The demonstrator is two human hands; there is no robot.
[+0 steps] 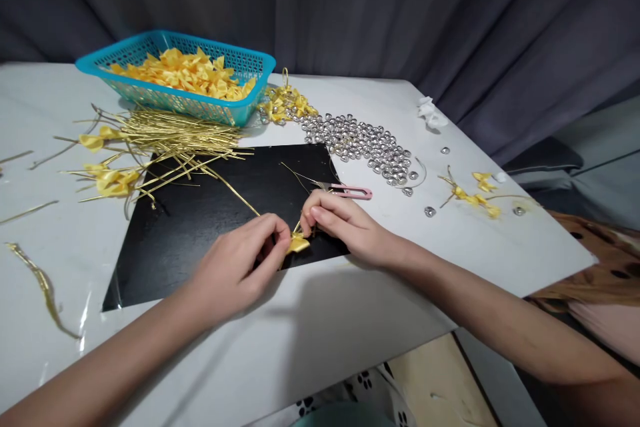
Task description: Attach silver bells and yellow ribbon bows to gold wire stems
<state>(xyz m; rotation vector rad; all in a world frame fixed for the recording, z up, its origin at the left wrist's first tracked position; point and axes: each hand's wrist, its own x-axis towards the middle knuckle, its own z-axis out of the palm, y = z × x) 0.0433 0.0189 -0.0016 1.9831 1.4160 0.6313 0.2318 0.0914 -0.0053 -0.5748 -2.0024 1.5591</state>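
Over the front of a black mat point(200, 227), both hands meet at a small yellow ribbon bow point(299, 243). My left hand point(250, 254) pinches the bow's left side, and a gold stem point(233, 188) runs up and left from its fingers. At the bow's upper right, my right hand point(345, 224) has its thumb and fingers closed; a thin gold wire shows between the hands, but what the right fingertips grip is too small to make out. Pink-handled snips point(353, 192) lie just beyond my right hand.
A blue basket point(257, 60) of yellow bows stands at the back left, with gold stems point(175, 134) before it. Silver beads point(360, 144) spread across the back centre. More bows with stems point(470, 197) lie right. A person's patterned clothing point(590, 247) shows beyond the right edge.
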